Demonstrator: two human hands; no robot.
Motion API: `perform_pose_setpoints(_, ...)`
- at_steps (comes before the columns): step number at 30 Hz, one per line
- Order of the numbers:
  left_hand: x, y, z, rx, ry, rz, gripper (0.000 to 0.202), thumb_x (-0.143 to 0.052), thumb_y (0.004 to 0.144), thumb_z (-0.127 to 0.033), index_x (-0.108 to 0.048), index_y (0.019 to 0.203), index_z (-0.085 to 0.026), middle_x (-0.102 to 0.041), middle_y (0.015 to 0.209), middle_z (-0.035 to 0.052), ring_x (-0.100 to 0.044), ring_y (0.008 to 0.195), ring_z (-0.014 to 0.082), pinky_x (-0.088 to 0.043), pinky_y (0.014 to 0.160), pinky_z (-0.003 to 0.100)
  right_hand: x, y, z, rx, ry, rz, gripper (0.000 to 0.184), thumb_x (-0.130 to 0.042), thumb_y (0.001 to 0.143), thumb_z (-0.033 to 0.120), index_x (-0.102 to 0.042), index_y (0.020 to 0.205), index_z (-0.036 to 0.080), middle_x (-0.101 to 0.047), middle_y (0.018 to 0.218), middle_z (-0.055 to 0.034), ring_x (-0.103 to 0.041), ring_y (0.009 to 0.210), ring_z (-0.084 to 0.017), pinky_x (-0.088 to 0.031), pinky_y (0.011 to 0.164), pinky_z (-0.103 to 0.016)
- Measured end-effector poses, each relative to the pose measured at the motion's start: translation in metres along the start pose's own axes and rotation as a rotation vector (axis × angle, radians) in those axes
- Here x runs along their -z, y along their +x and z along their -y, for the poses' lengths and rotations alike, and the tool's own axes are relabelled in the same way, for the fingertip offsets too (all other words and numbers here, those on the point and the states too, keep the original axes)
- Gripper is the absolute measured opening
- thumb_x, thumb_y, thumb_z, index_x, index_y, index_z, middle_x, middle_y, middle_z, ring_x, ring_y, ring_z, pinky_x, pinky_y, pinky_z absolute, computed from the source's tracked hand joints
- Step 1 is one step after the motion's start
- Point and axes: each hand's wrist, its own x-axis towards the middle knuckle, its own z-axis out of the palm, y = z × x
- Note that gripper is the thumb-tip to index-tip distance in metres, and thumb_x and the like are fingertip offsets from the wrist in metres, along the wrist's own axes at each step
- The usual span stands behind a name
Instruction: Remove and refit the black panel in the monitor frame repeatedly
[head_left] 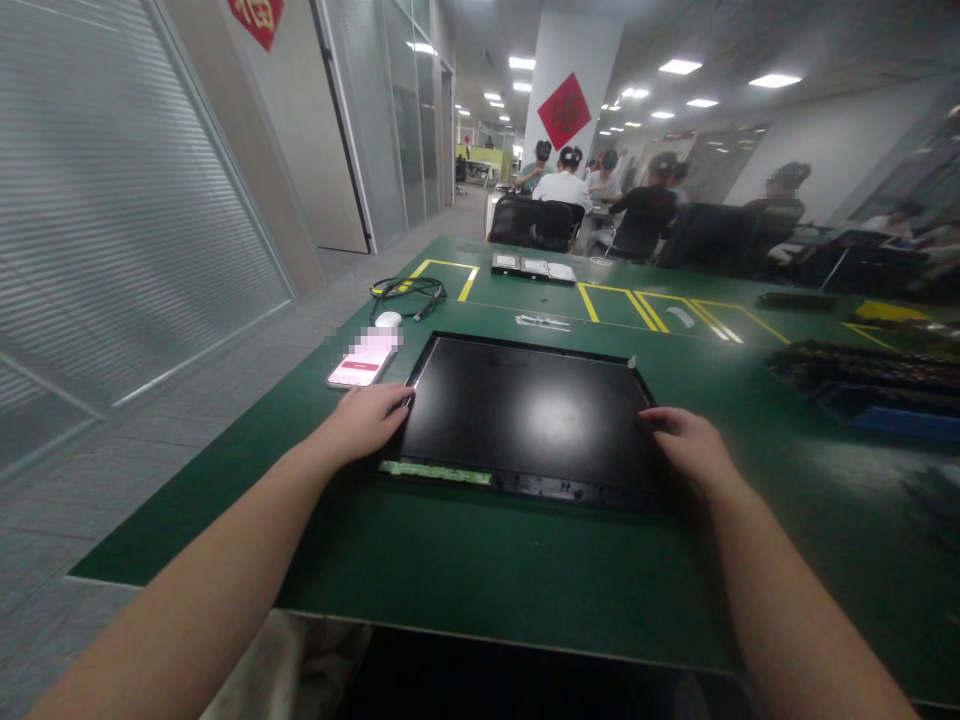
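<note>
A black LCD screen panel point(517, 400) lies face up on the green table, with a bright glare on its surface. Along its near edge runs a strip of green circuit board point(435, 472), and a small tab stands up at its far right corner. My left hand point(371, 415) grips the panel's left edge, fingers on the rim. On the opposite side, my right hand point(690, 440) pinches the right edge between thumb and fingers. The undersides of both grips are hidden.
Left of the panel lie a lit phone point(364, 360), a white mouse point(388, 320) and a coiled black cable point(409, 292). Farther back are several drives point(532, 268) and yellow tape point(600, 300). Dark parts and a blue tray point(907, 422) sit at right. People point(562, 188) sit beyond.
</note>
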Motion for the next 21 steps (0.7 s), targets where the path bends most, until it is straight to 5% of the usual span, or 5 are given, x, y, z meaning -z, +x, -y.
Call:
perform_pose_setpoints(7,0.001,0.000,-0.002,-0.025,0.037,0.024,0.052,-0.041,0.094,-0.036,-0.068,0.132,-0.012,-0.065,0.143,0.0176,-0.060,0.132,0.0338,-0.044,0.112,0.046,-0.006,0.003,-0.014,-0.099,0.080,-0.057,0.053,-0.054,0.059,0.007,-0.082,0.101,0.023,-0.077,0.096,-0.0067,-0.068,0.087,-0.024,-0.051,0.079,-0.034)
perform_pose_setpoints(21,0.002,-0.001,-0.006,-0.035,0.029,0.012,0.048,-0.040,0.093,-0.033,-0.070,0.128,-0.018,-0.067,0.140,0.0145,-0.062,0.128,0.0341,-0.046,0.111,0.048,-0.010,0.002,-0.020,-0.041,0.352,-0.047,0.028,-0.068,0.063,0.022,-0.080,0.088,0.020,-0.077,0.097,-0.0089,-0.069,0.083,-0.026,-0.054,0.072,-0.035)
